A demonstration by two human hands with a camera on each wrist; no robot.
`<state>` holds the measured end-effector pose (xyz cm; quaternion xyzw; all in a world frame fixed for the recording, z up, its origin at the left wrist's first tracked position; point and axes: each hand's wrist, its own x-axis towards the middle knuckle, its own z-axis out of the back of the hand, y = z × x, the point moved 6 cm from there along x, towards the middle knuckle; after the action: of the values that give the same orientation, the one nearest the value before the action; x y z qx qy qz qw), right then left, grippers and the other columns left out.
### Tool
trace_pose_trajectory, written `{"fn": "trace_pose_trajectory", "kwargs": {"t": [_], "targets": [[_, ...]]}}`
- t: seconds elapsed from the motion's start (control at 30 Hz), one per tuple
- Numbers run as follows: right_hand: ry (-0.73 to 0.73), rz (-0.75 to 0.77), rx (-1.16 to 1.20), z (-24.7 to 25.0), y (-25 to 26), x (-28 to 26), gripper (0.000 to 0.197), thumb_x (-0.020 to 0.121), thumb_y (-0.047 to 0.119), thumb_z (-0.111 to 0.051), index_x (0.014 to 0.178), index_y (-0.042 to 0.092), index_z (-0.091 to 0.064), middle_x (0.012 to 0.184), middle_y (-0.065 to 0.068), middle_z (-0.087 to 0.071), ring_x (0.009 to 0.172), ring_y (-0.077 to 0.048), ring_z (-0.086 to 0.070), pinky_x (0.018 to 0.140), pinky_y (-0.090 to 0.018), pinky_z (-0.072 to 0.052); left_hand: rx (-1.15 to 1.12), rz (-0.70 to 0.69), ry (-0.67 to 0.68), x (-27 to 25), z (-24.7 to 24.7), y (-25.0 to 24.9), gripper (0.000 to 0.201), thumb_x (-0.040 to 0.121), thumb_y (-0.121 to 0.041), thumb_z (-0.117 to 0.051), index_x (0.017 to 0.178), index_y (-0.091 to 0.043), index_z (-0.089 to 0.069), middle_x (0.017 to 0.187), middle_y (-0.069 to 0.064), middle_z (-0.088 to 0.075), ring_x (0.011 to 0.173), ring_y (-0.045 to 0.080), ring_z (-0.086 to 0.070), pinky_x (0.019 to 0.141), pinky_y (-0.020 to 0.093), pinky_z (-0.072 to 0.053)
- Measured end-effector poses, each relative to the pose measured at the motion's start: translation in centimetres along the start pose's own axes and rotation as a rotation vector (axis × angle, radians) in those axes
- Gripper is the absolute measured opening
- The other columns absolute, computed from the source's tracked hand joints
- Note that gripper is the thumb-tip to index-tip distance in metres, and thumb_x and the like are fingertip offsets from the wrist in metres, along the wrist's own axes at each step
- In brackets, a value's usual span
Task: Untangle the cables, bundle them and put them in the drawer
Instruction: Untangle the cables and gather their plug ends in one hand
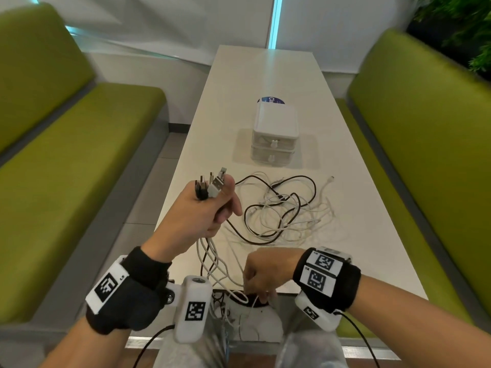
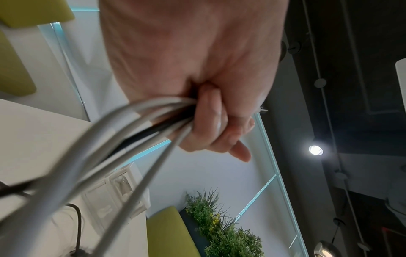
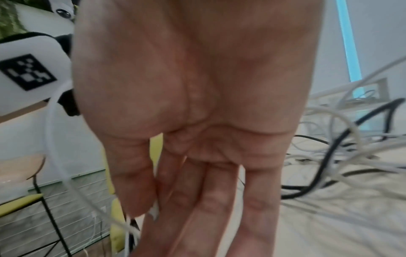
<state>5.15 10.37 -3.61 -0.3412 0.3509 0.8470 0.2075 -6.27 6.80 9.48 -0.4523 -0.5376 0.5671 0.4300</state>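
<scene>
My left hand (image 1: 210, 208) is raised over the table's near left corner and grips several cables just below their USB plugs (image 1: 212, 185), which stick up from the fist. In the left wrist view the curled fingers (image 2: 211, 125) close round white and black cables (image 2: 131, 132). These hang down to my right hand (image 1: 261, 294) at the table's near edge, where thumb and forefinger pinch a thin white cable (image 3: 151, 211). A loose tangle of white and black cables (image 1: 281, 211) lies mid-table. The small white two-drawer unit (image 1: 273, 134) stands behind it, both drawers closed.
The long white table (image 1: 265, 75) runs away from me between two green benches (image 1: 66, 160) (image 1: 414, 144). A blue round sticker (image 1: 271, 100) shows behind the drawer unit. Some cable hangs over the near edge onto my lap. Plants (image 2: 222, 226) stand at the far right.
</scene>
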Motion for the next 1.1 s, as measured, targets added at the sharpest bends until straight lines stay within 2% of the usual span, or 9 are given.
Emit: {"fn": "trace_pose_trajectory", "kwargs": {"t": [0.23, 0.4, 0.5, 0.6, 0.77, 0.87, 0.97, 1.03, 1.1], "targets": [[-0.324, -0.064, 0.064, 3.1, -1.8, -1.4, 0.050, 0.089, 0.029, -0.053, 0.138, 0.022, -0.044, 0.064, 0.005, -0.068, 0.052, -0.010, -0.063, 0.068, -0.029, -0.057, 0.031, 0.034, 0.032, 0.0, -0.3, 0.1, 0.054, 0.081, -0.057, -0.048, 0.063, -0.008, -0.065, 0.050, 0.002, -0.036, 0.038, 0.009, -0.022, 0.040, 0.022, -0.016], [-0.653, -0.020, 0.059, 5.8, -0.1, -1.7, 0.048, 0.088, 0.059, -0.054, 0.111, 0.018, -0.063, 0.075, 0.008, -0.058, 0.074, -0.011, -0.054, 0.069, -0.029, -0.044, 0.006, 0.023, 0.065, 0.3, -1.4, 0.1, 0.052, 0.079, -0.058, -0.049, 0.062, -0.012, -0.065, 0.050, 0.001, -0.036, 0.038, 0.009, -0.023, 0.039, 0.021, -0.018], [-0.702, -0.055, 0.005, 5.4, 0.2, -0.8, 0.036, 0.094, 0.047, -0.050, 0.103, 0.014, -0.062, 0.084, -0.002, -0.061, 0.079, -0.019, -0.055, 0.065, -0.029, -0.038, -0.001, 0.005, 0.070, 0.6, -1.8, -0.2, 0.050, 0.081, -0.056, -0.048, 0.061, -0.013, -0.065, 0.049, 0.001, -0.036, 0.037, 0.009, -0.024, 0.039, 0.020, -0.018], [-0.586, -0.081, 0.024, 4.2, -0.6, -1.0, 0.030, 0.095, 0.026, -0.050, 0.084, 0.004, -0.067, 0.075, -0.008, -0.069, 0.065, -0.023, -0.061, 0.060, -0.030, -0.047, -0.012, -0.021, 0.058, 0.8, -1.5, -0.9, 0.048, 0.080, -0.056, -0.049, 0.058, -0.016, -0.065, 0.048, -0.001, -0.037, 0.037, 0.008, -0.024, 0.039, 0.020, -0.018], [0.103, -0.340, -0.272, 0.1, -3.2, -4.1, 0.026, 0.092, 0.025, -0.060, 0.090, 0.001, -0.069, 0.088, -0.011, -0.074, 0.054, -0.015, -0.057, 0.064, -0.028, -0.052, -0.029, -0.064, 0.002, 1.2, 0.3, -2.0, 0.047, 0.085, -0.051, -0.047, 0.058, -0.017, -0.063, 0.049, 0.001, -0.036, 0.038, 0.009, -0.023, 0.039, 0.018, -0.019], [-0.181, -0.396, -0.338, 3.3, -3.9, -4.9, 0.038, 0.092, 0.042, -0.058, 0.071, 0.010, -0.055, 0.073, -0.002, -0.064, 0.070, -0.019, -0.058, 0.073, -0.032, -0.051, -0.022, -0.052, 0.017, 1.4, -0.2, -1.7, 0.048, 0.085, -0.053, -0.047, 0.058, -0.016, -0.063, 0.049, 0.001, -0.036, 0.038, 0.010, -0.023, 0.040, 0.020, -0.017], [-0.535, -0.333, -0.264, 6.0, -3.8, -4.4, 0.041, 0.092, 0.050, -0.053, 0.102, 0.011, -0.060, 0.099, -0.005, -0.064, 0.096, -0.025, -0.061, 0.075, -0.033, -0.047, -0.019, -0.035, 0.050, 1.4, -1.0, -1.3, 0.048, 0.086, -0.052, -0.047, 0.059, -0.015, -0.063, 0.049, 0.000, -0.037, 0.038, 0.009, -0.023, 0.041, 0.023, -0.015], [-0.542, -0.249, -0.186, 5.5, -3.6, -3.2, 0.037, 0.093, 0.041, -0.055, 0.121, 0.016, -0.059, 0.116, -0.007, -0.063, 0.109, -0.027, -0.058, 0.087, -0.037, -0.048, -0.027, -0.037, 0.053, 1.5, -1.0, -1.3, 0.048, 0.085, -0.053, -0.047, 0.059, -0.016, -0.063, 0.049, 0.000, -0.036, 0.039, 0.009, -0.023, 0.041, 0.023, -0.015], [-0.458, -0.207, -0.226, 3.9, -3.5, -2.0, 0.026, 0.092, 0.026, -0.057, 0.114, 0.016, -0.066, 0.109, -0.007, -0.066, 0.103, -0.026, -0.061, 0.087, -0.038, -0.052, -0.031, -0.047, 0.045, 1.6, -0.7, -1.5, 0.048, 0.084, -0.054, -0.047, 0.059, -0.017, -0.063, 0.049, 0.000, -0.036, 0.038, 0.009, -0.023, 0.040, 0.020, -0.017]]}}
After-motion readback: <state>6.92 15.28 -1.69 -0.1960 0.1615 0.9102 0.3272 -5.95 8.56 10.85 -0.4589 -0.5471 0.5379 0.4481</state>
